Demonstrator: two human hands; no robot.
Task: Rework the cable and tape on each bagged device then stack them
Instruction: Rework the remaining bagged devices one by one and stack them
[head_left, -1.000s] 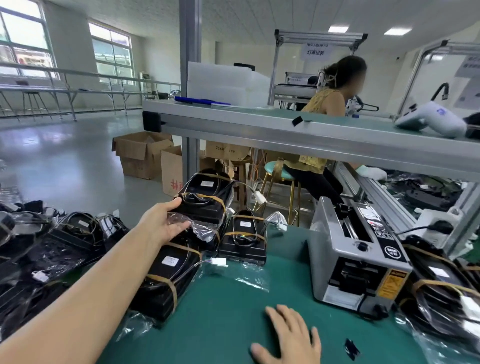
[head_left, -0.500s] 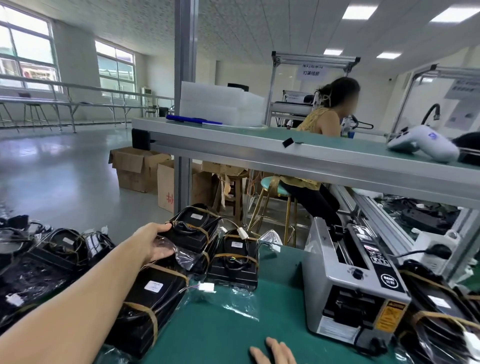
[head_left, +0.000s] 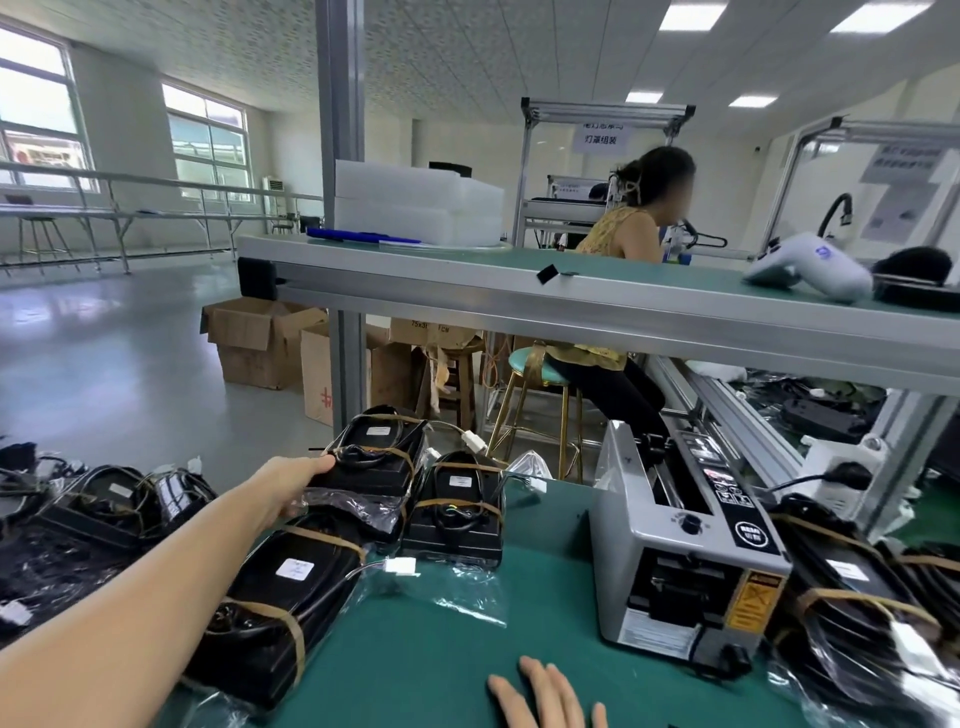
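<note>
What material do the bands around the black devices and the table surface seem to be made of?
Bands: probably brown paper or plastic tape, matte, flat and creased at the edges. Table surface: looks like a green rubber or vinyl mat, smooth with a dull sheen; the exact material is not certain.

You see a bright room: ceiling panels (head_left: 691, 15) and far-left windows (head_left: 208, 143) give light, the floor (head_left: 104, 353) shows glare, edges bend, corners blur.

Grey tape dispenser (head_left: 685, 561) on green mat (head_left: 441, 660) — cardboard boxes (head_left: 254, 343) behind.
</note>
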